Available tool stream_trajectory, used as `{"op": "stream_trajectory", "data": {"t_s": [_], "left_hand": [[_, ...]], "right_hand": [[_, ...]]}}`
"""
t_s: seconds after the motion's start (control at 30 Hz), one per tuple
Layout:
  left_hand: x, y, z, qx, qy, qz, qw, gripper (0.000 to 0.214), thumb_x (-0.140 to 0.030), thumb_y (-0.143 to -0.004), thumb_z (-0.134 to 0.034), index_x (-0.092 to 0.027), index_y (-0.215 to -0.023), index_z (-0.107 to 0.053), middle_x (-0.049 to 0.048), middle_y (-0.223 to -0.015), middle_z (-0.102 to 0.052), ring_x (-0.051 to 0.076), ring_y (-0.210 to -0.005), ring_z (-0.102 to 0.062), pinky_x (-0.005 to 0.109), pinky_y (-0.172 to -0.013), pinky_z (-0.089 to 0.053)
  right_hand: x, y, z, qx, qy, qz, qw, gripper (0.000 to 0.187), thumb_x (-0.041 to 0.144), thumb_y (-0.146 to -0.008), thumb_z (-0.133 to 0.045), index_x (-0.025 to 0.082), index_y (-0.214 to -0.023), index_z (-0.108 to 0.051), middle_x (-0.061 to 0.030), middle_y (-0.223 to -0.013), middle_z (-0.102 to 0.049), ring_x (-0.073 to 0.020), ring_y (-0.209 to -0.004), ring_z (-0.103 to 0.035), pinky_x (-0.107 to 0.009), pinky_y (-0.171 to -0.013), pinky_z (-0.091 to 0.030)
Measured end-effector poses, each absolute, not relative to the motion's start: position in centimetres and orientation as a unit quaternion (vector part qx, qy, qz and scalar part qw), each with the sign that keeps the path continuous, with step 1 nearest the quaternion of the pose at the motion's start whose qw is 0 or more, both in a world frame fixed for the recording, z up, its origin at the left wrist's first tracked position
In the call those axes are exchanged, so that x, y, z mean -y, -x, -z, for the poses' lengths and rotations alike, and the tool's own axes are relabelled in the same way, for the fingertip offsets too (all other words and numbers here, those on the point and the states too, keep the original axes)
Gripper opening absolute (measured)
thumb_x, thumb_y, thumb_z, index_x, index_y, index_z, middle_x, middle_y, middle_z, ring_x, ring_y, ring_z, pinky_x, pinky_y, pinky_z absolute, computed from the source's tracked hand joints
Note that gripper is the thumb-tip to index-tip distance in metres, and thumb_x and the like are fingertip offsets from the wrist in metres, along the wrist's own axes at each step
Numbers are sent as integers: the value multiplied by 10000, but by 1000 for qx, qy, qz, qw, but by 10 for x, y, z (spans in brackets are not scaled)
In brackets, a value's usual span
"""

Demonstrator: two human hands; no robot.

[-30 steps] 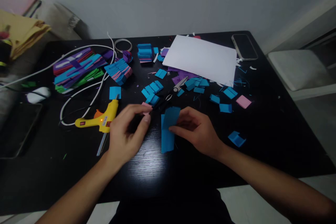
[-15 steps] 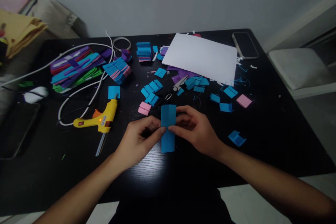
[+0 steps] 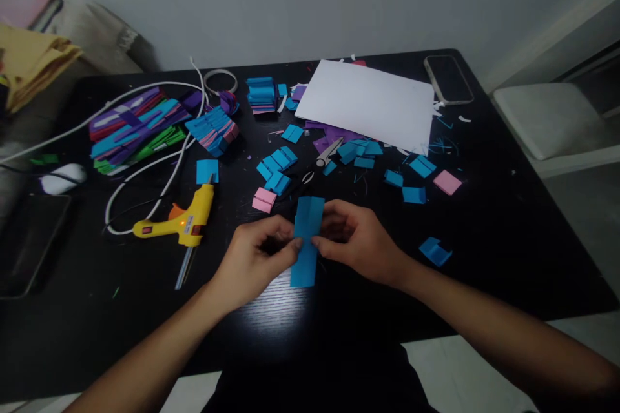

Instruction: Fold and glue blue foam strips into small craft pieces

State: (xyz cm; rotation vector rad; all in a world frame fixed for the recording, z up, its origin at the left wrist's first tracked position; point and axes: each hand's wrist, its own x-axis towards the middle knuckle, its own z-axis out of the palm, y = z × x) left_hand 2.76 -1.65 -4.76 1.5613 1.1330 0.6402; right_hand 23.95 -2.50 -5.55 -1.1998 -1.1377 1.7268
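A long blue paper strip [image 3: 306,240] stands between my two hands above the black table [image 3: 484,232]. My left hand [image 3: 256,258] pinches its left edge with thumb and fingers. My right hand [image 3: 356,239] pinches its right edge the same way. A folded pink paper piece [image 3: 264,200] lies on the table just beyond my left hand. Black-handled scissors [image 3: 317,166] rest behind the strip among several small folded blue pieces [image 3: 277,168].
A yellow glue gun [image 3: 179,222] with a white cord [image 3: 145,168] lies at the left. Stacks of coloured paper strips [image 3: 135,129], a white sheet [image 3: 368,103], a phone [image 3: 448,79] and a tape roll [image 3: 220,80] sit farther back. A loose blue piece [image 3: 434,251] lies right of my right hand.
My left hand let go of the pink piece, which now lies on the table, and came to the blue strip. Both hands now pinch the strip, which has tilted slightly.
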Motion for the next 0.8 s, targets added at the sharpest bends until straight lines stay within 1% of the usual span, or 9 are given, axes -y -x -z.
{"op": "stream_trajectory", "data": {"t_s": [0.13, 0.27, 0.37, 0.43, 0.5, 0.57, 0.67, 0.73, 0.8], "left_hand": [[14, -25, 48, -482, -626, -273, 549, 181, -300, -902, -691, -161, -789, -667, -15, -669, -622, 111, -598, -551, 222, -562, -455], [12, -26, 47, -470, -610, -269, 578, 170, -315, -916, -691, -166, -836, -687, 3, -720, -677, 124, -626, -594, 235, -581, -484], [11, -28, 46, -464, -605, -273, 587, 178, -318, -921, -696, -173, -819, -706, -3, -698, -682, 119, -611, -603, 226, -577, -493], [11, -28, 45, -466, -604, -278, 583, 193, -313, -918, -705, -176, -783, -706, -13, -655, -664, 111, -578, -590, 216, -553, -482], [10, -27, 46, -470, -601, -278, 584, 204, -315, -913, -715, -176, -764, -703, -15, -637, -655, 110, -563, -586, 216, -541, -477], [9, -26, 46, -471, -594, -274, 592, 220, -324, -911, -721, -175, -750, -700, -11, -634, -656, 115, -566, -592, 221, -546, -484], [8, -25, 46, -469, -580, -270, 609, 239, -334, -911, -723, -175, -734, -697, -7, -625, -660, 119, -566, -599, 228, -556, -493], [8, -25, 46, -468, -572, -268, 618, 245, -331, -910, -725, -176, -723, -696, -7, -617, -662, 120, -562, -602, 228, -556, -496], [8, -26, 45, -465, -567, -269, 624, 234, -321, -905, -732, -177, -723, -705, -7, -618, -669, 117, -556, -601, 223, -546, -495]], "right_hand": [[23, -241, 56, 429, 475, -672, 374, 428, 194, -676, -927, 175, -1046, -714, -14, -869, -774, -157, -785, -742, -294, -771, -619], [24, -240, 55, 428, 471, -671, 380, 418, 229, -685, -927, 178, -1044, -719, -26, -885, -774, -171, -804, -745, -325, -793, -629], [25, -239, 56, 430, 465, -673, 382, 390, 275, -706, -923, 176, -1027, -725, -39, -906, -780, -175, -806, -749, -333, -792, -633], [25, -239, 56, 432, 461, -677, 377, 331, 329, -742, -906, 168, -977, -737, -41, -871, -777, -174, -771, -747, -324, -752, -633], [24, -239, 56, 435, 455, -685, 366, 289, 394, -786, -874, 162, -903, -747, -31, -779, -761, -167, -707, -735, -311, -697, -629], [23, -238, 55, 430, 443, -702, 355, 312, 455, -817, -843, 159, -850, -750, -23, -711, -745, -161, -661, -725, -302, -664, -628], [22, -238, 54, 413, 421, -726, 352, 364, 511, -840, -809, 155, -803, -745, -26, -705, -748, -158, -657, -730, -299, -662, -634], [22, -238, 53, 415, 421, -725, 353, 355, 501, -836, -816, 156, -797, -742, -24, -702, -745, -155, -655, -727, -293, -658, -629], [23, -238, 53, 426, 430, -716, 348, 315, 452, -807, -854, 157, -822, -746, -18, -706, -742, -147, -648, -716, -278, -645, -614]]}}
